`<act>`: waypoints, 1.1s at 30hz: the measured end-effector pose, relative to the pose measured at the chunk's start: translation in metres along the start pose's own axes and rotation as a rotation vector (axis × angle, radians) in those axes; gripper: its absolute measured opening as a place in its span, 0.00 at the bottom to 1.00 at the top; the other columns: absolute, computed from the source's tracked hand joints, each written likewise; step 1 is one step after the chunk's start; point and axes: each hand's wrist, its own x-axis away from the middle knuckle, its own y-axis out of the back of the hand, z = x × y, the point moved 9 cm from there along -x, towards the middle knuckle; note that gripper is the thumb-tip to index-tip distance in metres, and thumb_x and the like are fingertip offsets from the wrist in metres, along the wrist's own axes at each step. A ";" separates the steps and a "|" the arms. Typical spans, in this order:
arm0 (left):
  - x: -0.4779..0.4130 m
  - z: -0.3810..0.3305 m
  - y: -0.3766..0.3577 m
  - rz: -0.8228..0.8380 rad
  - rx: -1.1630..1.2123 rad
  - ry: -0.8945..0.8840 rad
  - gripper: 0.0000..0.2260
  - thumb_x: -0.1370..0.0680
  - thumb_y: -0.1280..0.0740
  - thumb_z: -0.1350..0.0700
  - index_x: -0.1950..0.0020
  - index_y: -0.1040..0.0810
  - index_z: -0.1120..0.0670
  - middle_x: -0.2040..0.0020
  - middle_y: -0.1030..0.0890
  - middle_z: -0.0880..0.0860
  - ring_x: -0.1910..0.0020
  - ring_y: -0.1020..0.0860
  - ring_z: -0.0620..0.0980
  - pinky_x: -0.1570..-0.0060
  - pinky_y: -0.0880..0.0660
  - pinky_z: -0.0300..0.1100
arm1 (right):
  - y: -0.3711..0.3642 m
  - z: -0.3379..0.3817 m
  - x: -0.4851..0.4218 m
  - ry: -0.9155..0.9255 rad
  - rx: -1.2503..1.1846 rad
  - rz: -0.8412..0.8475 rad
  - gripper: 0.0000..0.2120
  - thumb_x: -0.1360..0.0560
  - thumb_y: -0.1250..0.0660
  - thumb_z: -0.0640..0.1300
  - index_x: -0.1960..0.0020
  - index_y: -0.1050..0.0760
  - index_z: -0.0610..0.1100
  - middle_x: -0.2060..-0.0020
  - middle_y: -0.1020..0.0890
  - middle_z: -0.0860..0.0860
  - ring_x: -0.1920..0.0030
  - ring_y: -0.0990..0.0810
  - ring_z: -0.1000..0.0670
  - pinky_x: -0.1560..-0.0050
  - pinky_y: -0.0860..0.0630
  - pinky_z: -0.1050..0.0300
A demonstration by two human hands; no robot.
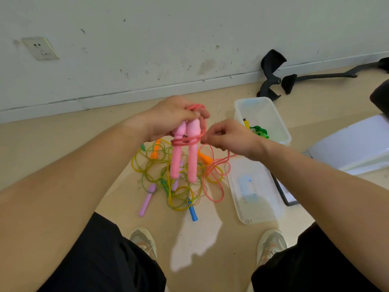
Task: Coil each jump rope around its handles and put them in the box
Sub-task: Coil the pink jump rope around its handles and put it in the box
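Mid-wrap: left hand (170, 116) clamps pink handles (185, 152), right hand (227, 138) pinches rope (212, 165). Next: more turns, then box (271, 114).

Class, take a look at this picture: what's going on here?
A person is coiling a jump rope. The left hand grips the two pink handles side by side, and the right hand pinches the pink rope beside them. A few turns are round the handles; the rest trails to the floor. A pile of other ropes lies below. The box holds a green rope.
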 end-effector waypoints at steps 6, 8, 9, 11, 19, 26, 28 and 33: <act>-0.003 -0.007 0.001 -0.065 -0.264 -0.093 0.10 0.19 0.39 0.66 0.43 0.20 0.59 0.56 0.17 0.51 0.62 0.20 0.37 0.57 0.25 0.30 | -0.007 -0.002 0.001 -0.113 -0.337 0.053 0.09 0.26 0.37 0.40 0.50 0.25 0.35 0.70 0.27 0.51 0.73 0.38 0.52 0.70 0.41 0.58; -0.003 -0.008 0.003 -0.094 -0.238 -0.102 0.11 0.20 0.39 0.66 0.44 0.20 0.58 0.57 0.16 0.51 0.62 0.20 0.39 0.56 0.25 0.32 | -0.007 -0.002 0.002 -0.115 -0.368 0.015 0.02 0.23 0.35 0.40 0.50 0.25 0.43 0.70 0.29 0.51 0.74 0.39 0.53 0.71 0.42 0.59; -0.003 -0.009 0.004 -0.112 -0.240 -0.105 0.11 0.20 0.40 0.66 0.45 0.20 0.58 0.58 0.16 0.50 0.62 0.20 0.40 0.56 0.25 0.34 | -0.008 -0.002 0.003 -0.117 -0.386 0.003 0.03 0.22 0.35 0.39 0.50 0.25 0.45 0.70 0.29 0.50 0.75 0.39 0.54 0.72 0.43 0.60; -0.003 -0.009 0.004 -0.148 -0.285 -0.105 0.11 0.21 0.40 0.66 0.48 0.19 0.57 0.60 0.17 0.48 0.63 0.21 0.40 0.58 0.26 0.35 | -0.011 -0.004 0.003 -0.125 -0.422 0.003 0.04 0.21 0.36 0.38 0.50 0.26 0.46 0.70 0.30 0.50 0.74 0.39 0.53 0.72 0.43 0.60; -0.008 0.006 -0.001 -0.231 -0.327 -0.076 0.08 0.21 0.31 0.53 0.53 0.21 0.59 0.58 0.19 0.55 0.60 0.22 0.51 0.56 0.26 0.44 | -0.009 -0.008 0.001 -0.150 -0.420 -0.071 0.04 0.21 0.39 0.40 0.55 0.31 0.45 0.71 0.26 0.49 0.73 0.35 0.51 0.71 0.41 0.57; -0.005 0.019 0.001 -0.224 -0.100 0.028 0.10 0.29 0.23 0.63 0.54 0.22 0.55 0.61 0.20 0.54 0.63 0.20 0.49 0.61 0.22 0.40 | -0.009 -0.006 -0.001 -0.133 -0.484 -0.099 0.04 0.23 0.44 0.36 0.56 0.33 0.42 0.72 0.23 0.44 0.73 0.33 0.47 0.69 0.38 0.54; -0.004 0.017 0.003 -0.239 -0.159 0.029 0.10 0.30 0.24 0.65 0.54 0.22 0.55 0.61 0.20 0.54 0.67 0.22 0.48 0.66 0.23 0.38 | -0.010 -0.004 -0.001 -0.123 -0.481 -0.090 0.04 0.23 0.45 0.35 0.56 0.34 0.42 0.70 0.21 0.41 0.72 0.30 0.46 0.67 0.36 0.53; -0.005 0.018 -0.001 -0.210 -0.241 0.045 0.13 0.33 0.25 0.61 0.50 0.19 0.55 0.55 0.15 0.57 0.62 0.18 0.52 0.57 0.20 0.45 | -0.007 -0.002 -0.001 -0.091 -0.371 -0.093 0.04 0.22 0.46 0.36 0.54 0.34 0.42 0.67 0.19 0.40 0.70 0.24 0.45 0.64 0.30 0.53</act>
